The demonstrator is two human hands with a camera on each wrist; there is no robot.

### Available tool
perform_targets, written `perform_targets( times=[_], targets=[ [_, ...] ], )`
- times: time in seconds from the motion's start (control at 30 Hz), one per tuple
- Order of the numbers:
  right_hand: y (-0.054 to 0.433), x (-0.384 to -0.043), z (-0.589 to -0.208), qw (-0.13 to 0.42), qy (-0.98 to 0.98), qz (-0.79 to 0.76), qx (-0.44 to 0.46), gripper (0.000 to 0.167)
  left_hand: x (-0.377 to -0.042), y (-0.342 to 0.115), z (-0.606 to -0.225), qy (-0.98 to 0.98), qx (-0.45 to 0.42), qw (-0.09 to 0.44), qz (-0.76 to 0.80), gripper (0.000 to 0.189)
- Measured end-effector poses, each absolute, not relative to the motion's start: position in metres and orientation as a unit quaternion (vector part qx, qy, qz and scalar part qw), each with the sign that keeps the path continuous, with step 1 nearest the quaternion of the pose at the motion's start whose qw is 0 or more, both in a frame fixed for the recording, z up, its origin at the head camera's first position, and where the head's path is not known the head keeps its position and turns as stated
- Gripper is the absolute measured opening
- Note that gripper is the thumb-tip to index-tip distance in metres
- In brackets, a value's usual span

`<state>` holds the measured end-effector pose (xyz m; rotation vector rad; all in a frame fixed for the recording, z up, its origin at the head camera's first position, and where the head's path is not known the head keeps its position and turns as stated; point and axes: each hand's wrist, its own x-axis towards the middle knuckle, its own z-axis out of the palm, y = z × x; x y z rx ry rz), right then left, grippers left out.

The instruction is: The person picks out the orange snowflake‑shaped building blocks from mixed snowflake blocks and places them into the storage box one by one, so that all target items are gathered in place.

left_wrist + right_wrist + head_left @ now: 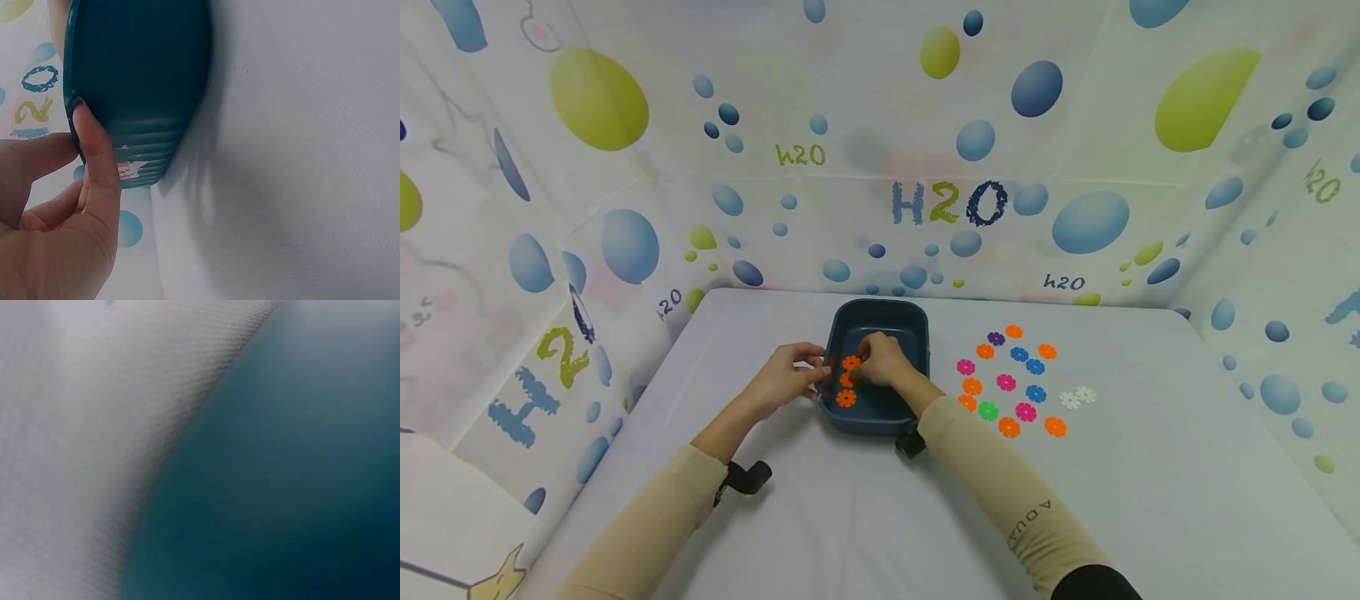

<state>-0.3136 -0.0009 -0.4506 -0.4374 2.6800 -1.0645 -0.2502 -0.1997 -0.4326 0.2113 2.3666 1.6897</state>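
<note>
Orange discs (846, 398) lie in the tray (883, 409), likely light, best pinched edgewise; whether the right hand (883, 360) holds one, I can't tell from the head view. Left wrist: the left hand (69, 234) pinches the stiff-looking rim (67, 69). Right wrist: tray blur, no fingers.

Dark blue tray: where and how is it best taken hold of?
Probably the tray's left rim, from the person's left: it stands raised, so both faces can likely be pinched, while the right forearm crosses the right rim.
</note>
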Motion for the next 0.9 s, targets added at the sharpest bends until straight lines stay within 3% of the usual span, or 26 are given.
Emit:
perform_targets(
  times=[0.4, 0.9],
  targets=[
    [0.013, -0.309, -0.436, 0.106, 0.916, -0.343, -0.178, 0.044, -0.252, -0.201, -0.432, 0.812, 0.073, 0.117, 0.567, 0.044],
    [0.072, -0.285, -0.395, 0.078, 0.899, -0.356, -0.242, 0.046, -0.251, -0.198, -0.431, 0.815, 0.064, 0.119, 0.564, 0.044]
  ],
)
